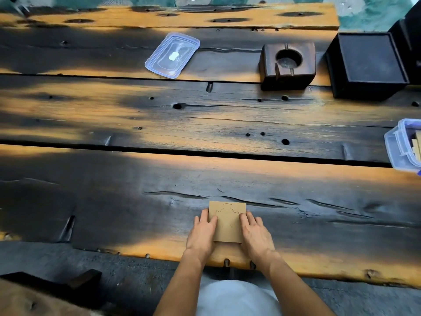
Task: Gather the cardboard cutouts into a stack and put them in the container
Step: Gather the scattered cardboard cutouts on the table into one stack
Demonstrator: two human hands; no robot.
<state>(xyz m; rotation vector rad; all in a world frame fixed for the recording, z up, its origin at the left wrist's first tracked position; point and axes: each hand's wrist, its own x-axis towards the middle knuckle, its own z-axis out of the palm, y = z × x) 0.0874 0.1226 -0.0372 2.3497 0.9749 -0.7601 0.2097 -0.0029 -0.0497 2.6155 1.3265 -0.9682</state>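
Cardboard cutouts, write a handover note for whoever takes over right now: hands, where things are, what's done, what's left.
Left hand and right hand: fingers rest on either side of the cardboard stack, near the front edge of the table.
Container: open at far right, some tan pieces inside; lid lies apart, farther back.
Done: cutouts stacked.
Left: move stack into container.

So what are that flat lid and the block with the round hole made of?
The lid looks like clear plastic with a bluish rim: the planks show through it. The block seems dark stained wood, matte, with sawn slots.
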